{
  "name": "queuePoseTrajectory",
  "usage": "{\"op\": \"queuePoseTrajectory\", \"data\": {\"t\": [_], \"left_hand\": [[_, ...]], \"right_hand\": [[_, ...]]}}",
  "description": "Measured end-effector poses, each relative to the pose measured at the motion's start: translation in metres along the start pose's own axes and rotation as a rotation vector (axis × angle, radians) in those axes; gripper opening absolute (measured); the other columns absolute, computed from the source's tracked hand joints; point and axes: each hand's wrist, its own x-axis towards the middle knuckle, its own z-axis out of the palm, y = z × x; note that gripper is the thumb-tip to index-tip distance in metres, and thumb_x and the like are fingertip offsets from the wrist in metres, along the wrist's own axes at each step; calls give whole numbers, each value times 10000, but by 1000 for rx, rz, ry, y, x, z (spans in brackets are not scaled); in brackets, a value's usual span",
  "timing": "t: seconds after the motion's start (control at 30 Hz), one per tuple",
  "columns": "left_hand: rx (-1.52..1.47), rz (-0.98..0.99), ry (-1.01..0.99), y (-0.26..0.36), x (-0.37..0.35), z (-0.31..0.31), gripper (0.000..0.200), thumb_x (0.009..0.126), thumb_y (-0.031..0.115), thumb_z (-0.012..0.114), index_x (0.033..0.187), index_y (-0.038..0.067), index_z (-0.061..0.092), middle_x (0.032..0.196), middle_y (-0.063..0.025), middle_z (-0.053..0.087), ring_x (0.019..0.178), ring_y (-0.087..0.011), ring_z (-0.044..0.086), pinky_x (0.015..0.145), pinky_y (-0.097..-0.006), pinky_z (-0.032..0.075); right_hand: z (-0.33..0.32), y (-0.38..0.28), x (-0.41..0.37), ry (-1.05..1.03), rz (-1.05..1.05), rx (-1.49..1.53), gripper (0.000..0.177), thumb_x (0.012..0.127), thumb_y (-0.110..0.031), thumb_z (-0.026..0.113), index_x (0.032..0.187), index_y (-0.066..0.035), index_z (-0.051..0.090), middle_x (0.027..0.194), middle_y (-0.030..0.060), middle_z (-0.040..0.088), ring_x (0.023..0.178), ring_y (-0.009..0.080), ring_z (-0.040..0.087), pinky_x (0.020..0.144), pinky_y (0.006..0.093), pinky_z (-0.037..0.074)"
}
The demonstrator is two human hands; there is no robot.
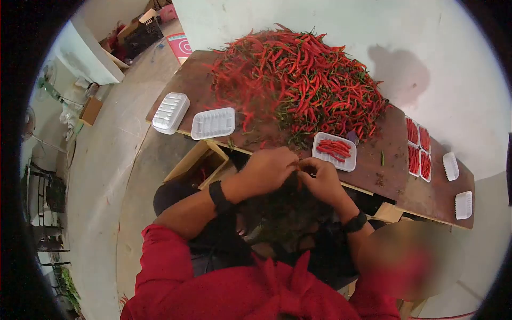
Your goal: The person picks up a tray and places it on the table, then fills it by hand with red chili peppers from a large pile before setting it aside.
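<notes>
My left hand (271,169) and my right hand (324,184) meet at the fingertips in front of the table edge. Both are closed in a pinch around a small reddish thing, which looks like a chili pepper (299,182) and is mostly hidden by the fingers. Just beyond my right hand sits a white plastic tray (348,163) with several red chilies (333,149) lying side by side in it. A large heap of red chilies (309,80) with green stems covers the table behind.
Stacked white trays (170,113) and a single tray (213,124) stand at the table's left. Filled trays (420,146) and more white trays (450,166) are on the right. An open cardboard box (198,162) sits below the table edge. One green chili (382,158) lies on the tabletop (392,133).
</notes>
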Motion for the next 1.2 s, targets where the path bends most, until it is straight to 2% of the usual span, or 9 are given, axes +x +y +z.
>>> {"op": "queuePoseTrajectory", "data": {"t": [0.1,0.2,0.27,0.4,0.8,0.93,1.0,1.13,1.2], "left_hand": [[66,27,-13,-4,3,2,147,791,143,600,910,59,579,851,-121,581,760,-318,594,628,-392,491],[110,-3,-10,-6,5,3,137,790,146,594,900,66,578,833,-111,570,745,-312,590,612,-396,484],[117,-3,-24,-13,5,6,135,792,141,584,905,66,574,826,-110,565,736,-314,587,609,-401,481],[135,-21,-45,-17,2,3,143,797,121,557,925,57,561,810,-118,549,757,-311,579,625,-415,475],[-348,-237,-82,-43,-18,-21,155,835,137,497,929,22,543,880,-183,576,864,-368,559,744,-443,445],[-313,-190,-191,-43,-28,-29,155,829,146,507,917,25,547,873,-183,577,848,-368,564,737,-447,446],[-130,-251,-480,-39,-30,-35,143,819,151,522,906,43,556,870,-169,586,834,-364,566,727,-453,448],[42,-68,-542,-51,-46,8,157,768,190,558,812,50,613,829,-161,616,792,-346,605,659,-454,471],[-82,-41,-391,-50,-51,21,187,756,219,581,798,43,626,810,-151,615,796,-336,610,656,-456,479]], "right_hand": [[-4,-12,1,33,-125,-187,174,787,-61,620,934,31,613,837,86,642,704,153,620,662,285,484],[-7,-20,4,61,-174,-244,185,766,-73,636,930,13,624,844,125,640,721,218,630,666,316,483],[-8,-25,6,62,-176,-257,200,759,-137,619,937,-50,656,891,170,633,854,352,599,747,406,474],[-5,-33,13,37,-216,-316,187,758,-111,604,928,-57,661,868,166,627,842,353,594,738,415,471],[8,-41,52,-89,-267,-308,208,747,10,583,953,5,611,888,127,618,803,238,610,712,320,471],[11,-46,73,59,-262,-163,167,784,-8,577,946,26,596,881,67,613,740,111,582,665,259,478],[21,-50,83,91,-219,24,166,792,-33,595,949,21,595,911,73,620,741,121,594,677,262,484],[72,-98,95,-64,-133,76,205,793,-43,608,988,16,593,944,70,619,807,121,603,712,253,483],[94,-104,94,-190,-225,195,266,790,-44,615,1047,14,583,971,68,620,854,113,594,743,247,477]]}}
